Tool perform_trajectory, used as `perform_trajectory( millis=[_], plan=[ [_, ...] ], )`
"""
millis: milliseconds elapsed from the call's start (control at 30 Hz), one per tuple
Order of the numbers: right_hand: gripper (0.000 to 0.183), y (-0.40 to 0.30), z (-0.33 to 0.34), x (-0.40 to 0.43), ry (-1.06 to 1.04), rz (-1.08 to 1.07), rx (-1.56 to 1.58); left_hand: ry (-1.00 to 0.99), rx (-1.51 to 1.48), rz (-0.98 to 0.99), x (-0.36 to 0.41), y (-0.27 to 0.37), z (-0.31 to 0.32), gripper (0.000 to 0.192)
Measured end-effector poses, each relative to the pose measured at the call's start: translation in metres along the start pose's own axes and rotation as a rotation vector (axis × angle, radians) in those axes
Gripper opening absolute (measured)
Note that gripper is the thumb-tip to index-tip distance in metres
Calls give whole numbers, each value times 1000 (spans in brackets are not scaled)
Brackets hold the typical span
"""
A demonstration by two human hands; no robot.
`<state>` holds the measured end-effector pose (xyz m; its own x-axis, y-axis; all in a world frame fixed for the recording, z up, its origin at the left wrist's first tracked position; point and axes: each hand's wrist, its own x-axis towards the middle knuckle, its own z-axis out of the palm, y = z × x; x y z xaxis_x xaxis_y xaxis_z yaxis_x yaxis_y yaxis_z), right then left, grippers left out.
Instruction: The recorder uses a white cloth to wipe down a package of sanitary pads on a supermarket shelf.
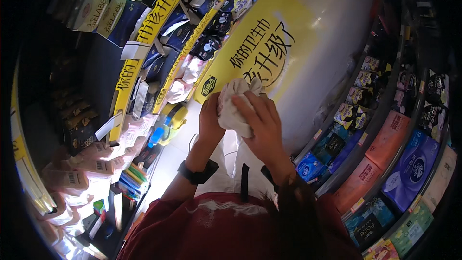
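A crumpled whitish cloth [236, 106] is bunched up between both hands in front of the body, over the shop aisle. My left hand [211, 119] grips it from the left side, its fingertips partly hidden behind the folds. My right hand [261, 126] presses on it from the right, with fingers spread over its top. Dark bands are on both wrists. Beyond the cloth, a yellow floor graphic [231, 76] with large black characters runs along the floor.
Shelves with yellow edge strips [126, 76] and packaged goods line the left. Beside their base stand a yellow container [177, 115] and a blue-capped bottle [156, 137]. On the right, shelves hold orange packs [388, 133], purple tissue packs [411, 169] and several small packets.
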<state>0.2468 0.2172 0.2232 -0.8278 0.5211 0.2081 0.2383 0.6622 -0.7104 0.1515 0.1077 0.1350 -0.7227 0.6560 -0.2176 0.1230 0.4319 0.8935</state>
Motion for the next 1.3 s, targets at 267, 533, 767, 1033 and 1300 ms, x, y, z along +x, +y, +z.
perform_trajectory(
  millis=[267, 533, 767, 1033, 1300],
  plan=[
    [69, 8, 8, -12, -109, 188, 108, 33, 82, -101, -21, -8, -12, 46],
    [57, 46, 10, -31, 59, 468, 236, 133, -37, -129, -15, -7, -23, 54],
    [56, 12, 11, -20, 216, 349, 334, -58, 315, -5, 13, 8, -40, 49],
    [59, 13, 18, -34, 16, 343, 303, -113, 344, 121, -1, 28, -42, 54],
    [57, 7, -25, -52, -34, 404, 261, -264, 389, 208, -10, 63, -59, 53]
  ],
)
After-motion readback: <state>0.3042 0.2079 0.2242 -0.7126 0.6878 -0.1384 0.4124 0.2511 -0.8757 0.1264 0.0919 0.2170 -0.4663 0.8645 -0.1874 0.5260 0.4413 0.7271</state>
